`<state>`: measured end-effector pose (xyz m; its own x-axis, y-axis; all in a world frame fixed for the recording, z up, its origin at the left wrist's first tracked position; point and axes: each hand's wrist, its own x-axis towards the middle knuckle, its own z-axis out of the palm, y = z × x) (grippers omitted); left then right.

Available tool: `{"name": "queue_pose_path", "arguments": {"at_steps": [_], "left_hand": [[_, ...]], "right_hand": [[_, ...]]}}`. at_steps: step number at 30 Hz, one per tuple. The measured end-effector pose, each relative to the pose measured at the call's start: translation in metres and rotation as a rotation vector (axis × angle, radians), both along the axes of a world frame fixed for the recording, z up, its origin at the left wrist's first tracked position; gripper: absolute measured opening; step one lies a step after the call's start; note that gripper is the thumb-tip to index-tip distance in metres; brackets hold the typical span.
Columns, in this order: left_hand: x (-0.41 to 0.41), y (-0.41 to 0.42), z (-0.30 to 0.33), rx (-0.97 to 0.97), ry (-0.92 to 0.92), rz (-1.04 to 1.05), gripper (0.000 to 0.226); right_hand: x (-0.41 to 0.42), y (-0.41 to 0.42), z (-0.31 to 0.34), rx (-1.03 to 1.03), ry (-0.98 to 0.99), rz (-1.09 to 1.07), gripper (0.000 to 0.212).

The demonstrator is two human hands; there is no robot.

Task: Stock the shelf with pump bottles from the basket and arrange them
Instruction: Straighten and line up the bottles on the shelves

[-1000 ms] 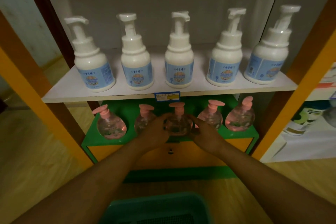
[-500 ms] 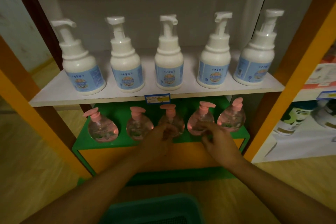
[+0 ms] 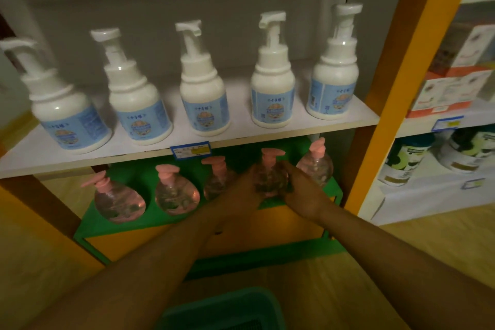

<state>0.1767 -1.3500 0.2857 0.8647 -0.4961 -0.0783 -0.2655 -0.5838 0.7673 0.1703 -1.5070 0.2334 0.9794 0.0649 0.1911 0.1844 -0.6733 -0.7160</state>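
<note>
Both hands have shifted from the middle bottle to the fourth pink pump bottle (image 3: pixel 270 179), left hand (image 3: pixel 246 187) and right hand (image 3: pixel 302 195) cupping it; turn its pump forward, evenly spaced along the green shelf (image 3: pixel 128 225) front edge.

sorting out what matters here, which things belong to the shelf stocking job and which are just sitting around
Part of the job:
- fourth pink pump bottle, held between the left hand and right hand
- other pink pump bottles on the green shelf
- green basket

Just sitting around:
- white pump bottles on the upper shelf
- boxes and tubs on the neighbouring shelves
</note>
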Motion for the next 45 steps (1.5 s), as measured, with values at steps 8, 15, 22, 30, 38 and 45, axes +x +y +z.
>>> {"name": "queue_pose_path", "arguments": {"at_steps": [8, 15, 22, 30, 38, 45], "left_hand": [[-0.004, -0.007, 0.01, 0.018, -0.014, -0.081, 0.052], [-0.006, -0.007, 0.007, -0.026, 0.007, -0.118, 0.06], [-0.001, -0.006, -0.008, -0.075, -0.002, 0.01, 0.055], [-0.006, -0.04, -0.023, -0.075, -0.082, -0.047, 0.034], [0.005, -0.092, -0.024, -0.062, -0.047, -0.033, 0.028], [0.016, -0.101, -0.028, 0.061, 0.006, -0.1, 0.041]], "right_hand": [[-0.003, -0.01, -0.008, 0.042, 0.0, -0.031, 0.049], [-0.004, -0.012, -0.008, 0.063, 0.018, -0.018, 0.05], [-0.022, -0.016, 0.005, 0.062, -0.012, -0.079, 0.049], [-0.037, -0.082, 0.013, -0.005, -0.107, -0.416, 0.02], [-0.025, -0.083, 0.016, 0.034, -0.002, -0.276, 0.045], [-0.021, -0.087, 0.015, 0.008, 0.07, -0.215, 0.043]]}}
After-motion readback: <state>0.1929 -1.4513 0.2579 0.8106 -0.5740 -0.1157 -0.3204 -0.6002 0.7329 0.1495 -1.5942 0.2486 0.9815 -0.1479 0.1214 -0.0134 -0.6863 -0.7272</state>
